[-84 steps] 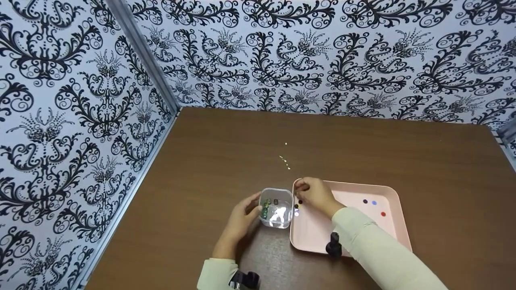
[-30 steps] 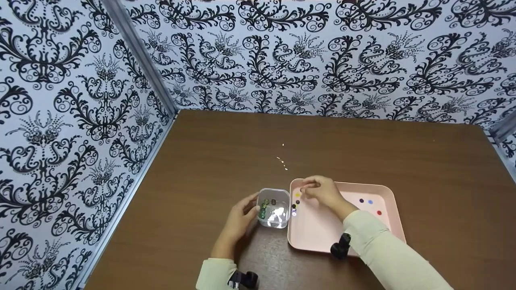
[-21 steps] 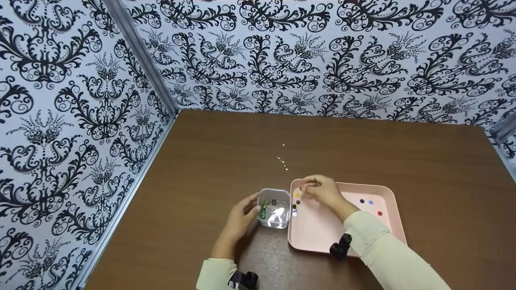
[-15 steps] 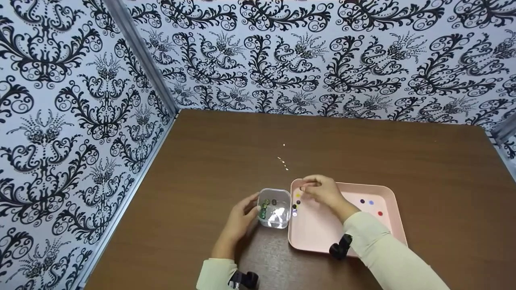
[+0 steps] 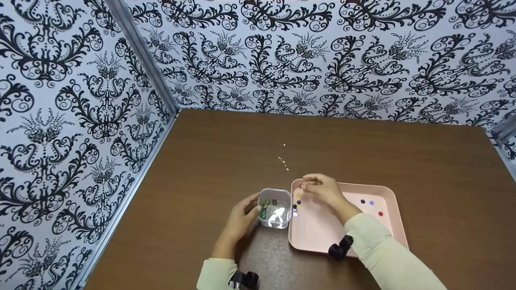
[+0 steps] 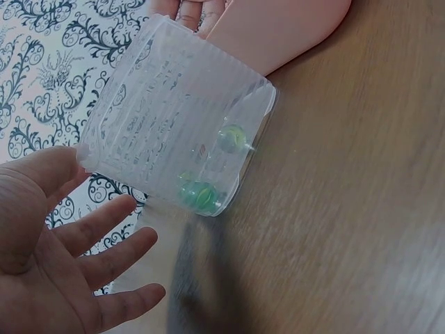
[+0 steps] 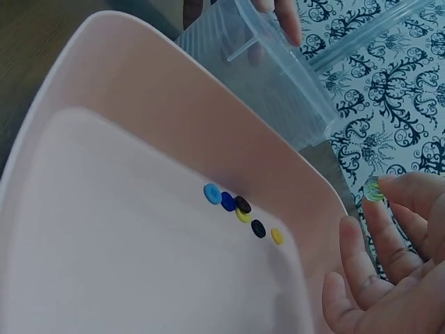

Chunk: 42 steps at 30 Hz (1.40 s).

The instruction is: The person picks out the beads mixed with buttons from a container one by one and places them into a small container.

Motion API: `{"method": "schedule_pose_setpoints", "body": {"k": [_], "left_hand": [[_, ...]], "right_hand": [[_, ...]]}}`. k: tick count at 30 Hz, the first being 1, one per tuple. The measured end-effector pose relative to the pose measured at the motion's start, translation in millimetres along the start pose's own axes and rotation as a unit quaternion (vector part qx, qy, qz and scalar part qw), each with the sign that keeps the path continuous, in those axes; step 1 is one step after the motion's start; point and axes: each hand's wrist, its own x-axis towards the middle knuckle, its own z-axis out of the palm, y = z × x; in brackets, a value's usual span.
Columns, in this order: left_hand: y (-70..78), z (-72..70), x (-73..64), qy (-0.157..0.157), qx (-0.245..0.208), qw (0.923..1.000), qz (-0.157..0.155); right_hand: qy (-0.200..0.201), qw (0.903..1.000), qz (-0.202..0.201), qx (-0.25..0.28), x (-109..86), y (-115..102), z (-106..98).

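A clear plastic container (image 5: 282, 205) with several glass marbles (image 6: 200, 197) at its bottom stands on the table beside the tray. My left hand (image 5: 240, 217) grips its left side, thumb and index finger at the rim and the other fingers spread away. My right hand (image 5: 325, 191) hovers over the far left corner of the pink tray (image 7: 125, 90). Between its thumb and index fingertip it pinches a clear marble with yellow-green streaks (image 7: 374, 188); the other fingers are loosely bent.
Several small buttons (image 7: 259, 229), yellow, black and blue, lie along the tray's left side. Farther right in it are a red button (image 5: 380, 214) and two blue ones (image 5: 371, 203). Small pale flecks (image 5: 284, 162) mark the wooden table (image 5: 209, 161); patterned walls (image 5: 258, 60) rise behind and left.
Since the earliest frame my right hand has lifted and shifted slightly right from the tray's left edge, uncovering a yellow button. The left hand stays on the container.
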Motion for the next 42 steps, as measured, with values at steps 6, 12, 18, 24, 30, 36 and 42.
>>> {"method": "schedule_pose_setpoints", "body": {"k": [6,12,18,24,30,36,42], "left_hand": [[2.2,0.6,-0.3,0.003,-0.013,0.9999,-0.003],[1.0,0.4,-0.1,0.005,-0.006,1.0,-0.003],[3.2,0.0,-0.9,0.004,0.007,1.0,-0.003],[2.9,-1.5,-1.3,0.002,0.014,0.9999,-0.006],[3.0,-0.5,-1.7,0.003,0.011,0.9999,-0.008],[2.9,0.2,-2.1,0.002,0.001,1.0,-0.008],[4.8,0.1,-2.2,-0.001,0.004,1.0,-0.008]], "right_hand": [[-0.002,0.9999,0.013,0.001,-1.2,-3.9,0.1],[-0.006,0.9998,0.018,0.007,-3.2,-8.6,1.4],[-0.009,0.9993,0.024,0.026,-5.9,-12.6,4.4],[-0.018,0.997,0.023,0.072,-7.7,-14.3,7.8],[-0.016,0.9982,0.013,0.057,-9.2,-17.4,12.3],[-0.018,0.9978,-0.001,0.065,-9.6,-18.6,16.4],[-0.022,0.9974,-0.017,0.067,-10.0,-18.6,18.4]]}}
